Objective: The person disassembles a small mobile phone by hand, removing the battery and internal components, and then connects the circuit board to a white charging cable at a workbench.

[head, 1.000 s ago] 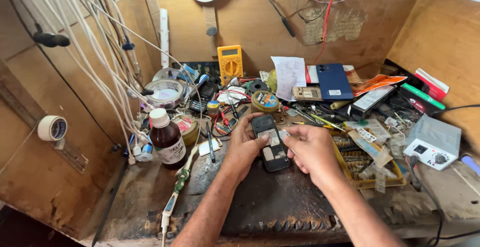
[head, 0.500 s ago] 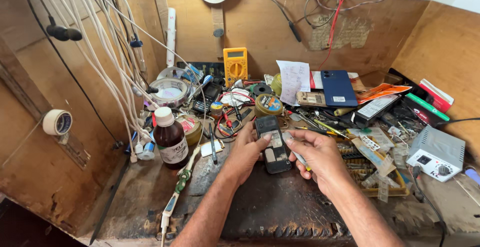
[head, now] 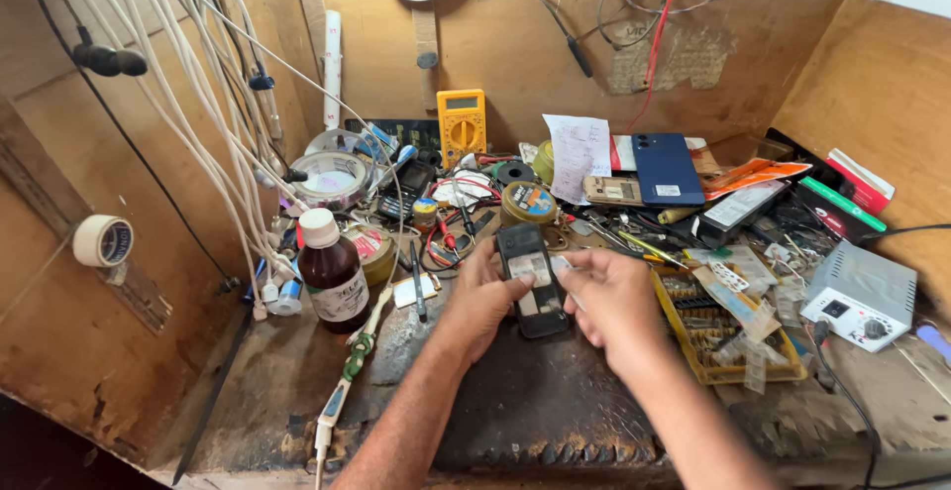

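Gripping the opened phone, left hand steadies it; right hand fingers pinch its edge; slippage risks dropping loose parts onto cluttered counter

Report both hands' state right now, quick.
Left hand: closed on the opened black mobile phone, gripping its left edge.
Right hand: fingers pinched at the phone's right side; what they pinch cannot be told.

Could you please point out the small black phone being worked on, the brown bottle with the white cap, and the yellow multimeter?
small black phone (head: 528, 282), head view, on its opened back.
brown bottle (head: 334, 277), head view, on its dark glass body.
yellow multimeter (head: 462, 125), head view, on its front near the dial.
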